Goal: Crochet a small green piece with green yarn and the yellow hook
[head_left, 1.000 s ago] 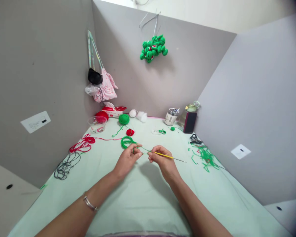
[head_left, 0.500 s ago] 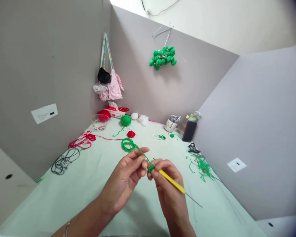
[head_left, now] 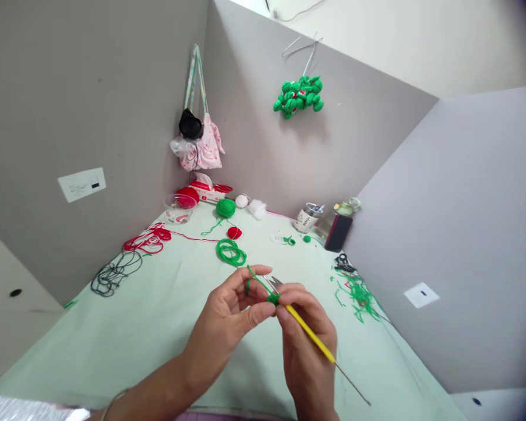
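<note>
Between my fingertips is a small green crocheted piece (head_left: 273, 299), low in the middle of the view. My left hand (head_left: 232, 316) pinches its left side, with green yarn (head_left: 258, 278) running up over the raised index finger. My right hand (head_left: 309, 339) is closed around a crochet hook with a yellow handle (head_left: 311, 333), its thin metal end pointing down to the right. Metal scissor-like tips (head_left: 274, 282) show just behind my fingers; what they belong to is hidden. A loose coil of green yarn (head_left: 231, 252) lies beyond my left hand.
Red yarn (head_left: 151, 238) and dark cord (head_left: 114, 275) lie left. At the back are a plastic tub (head_left: 179, 216), tissue box (head_left: 208, 192), green ball (head_left: 225, 207), pen cup (head_left: 307, 218) and phone (head_left: 339, 233). Green scraps (head_left: 363, 298) and black-handled scissors (head_left: 344, 262) lie right.
My left thumb has come down onto the green piece and the index finger has lifted the yarn. Both hands sit slightly further right. The view has shifted a little.
</note>
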Tool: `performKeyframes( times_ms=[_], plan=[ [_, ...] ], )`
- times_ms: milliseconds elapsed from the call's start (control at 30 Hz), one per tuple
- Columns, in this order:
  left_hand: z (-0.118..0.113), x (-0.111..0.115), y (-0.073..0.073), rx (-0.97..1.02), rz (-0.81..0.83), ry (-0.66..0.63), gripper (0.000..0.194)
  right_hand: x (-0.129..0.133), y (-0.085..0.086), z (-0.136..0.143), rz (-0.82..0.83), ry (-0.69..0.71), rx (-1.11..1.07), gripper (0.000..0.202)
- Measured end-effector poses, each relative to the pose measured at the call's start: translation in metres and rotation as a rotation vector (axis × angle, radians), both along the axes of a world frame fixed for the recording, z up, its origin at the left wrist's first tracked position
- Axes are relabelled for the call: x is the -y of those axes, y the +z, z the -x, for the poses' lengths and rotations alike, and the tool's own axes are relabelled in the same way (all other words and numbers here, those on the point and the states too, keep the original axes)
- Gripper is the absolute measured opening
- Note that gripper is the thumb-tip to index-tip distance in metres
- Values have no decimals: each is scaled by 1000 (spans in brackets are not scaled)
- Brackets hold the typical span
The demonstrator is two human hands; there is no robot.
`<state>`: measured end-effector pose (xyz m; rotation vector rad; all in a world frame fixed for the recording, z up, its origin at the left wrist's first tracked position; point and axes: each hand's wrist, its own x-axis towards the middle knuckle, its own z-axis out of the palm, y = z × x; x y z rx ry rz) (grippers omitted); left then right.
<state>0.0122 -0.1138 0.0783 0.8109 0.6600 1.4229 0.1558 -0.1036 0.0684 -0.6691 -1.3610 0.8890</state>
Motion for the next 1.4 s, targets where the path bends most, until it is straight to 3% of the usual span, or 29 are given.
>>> performKeyframes(
  times_ms=[233, 567, 1067, 1200, 1400],
  plan=[
    [-2, -2, -6, 20, 36, -22, 43, 5, -11, 1, -108, -145, 108, 12],
    [-6, -2, -12, 39, 38, -117, 42, 2, -26, -7, 10, -139, -17, 11],
    [1, 3, -10, -44, 67, -83, 48, 5, -16, -7, -7, -90, -64, 14],
    [3, 5, -13, -71, 44, -66, 46, 10, -12, -7, -72, -33, 56, 15],
    [2, 5, -15, -39, 47, -49, 44, 15, -8, -9, -139, -126, 180, 20]
  ],
)
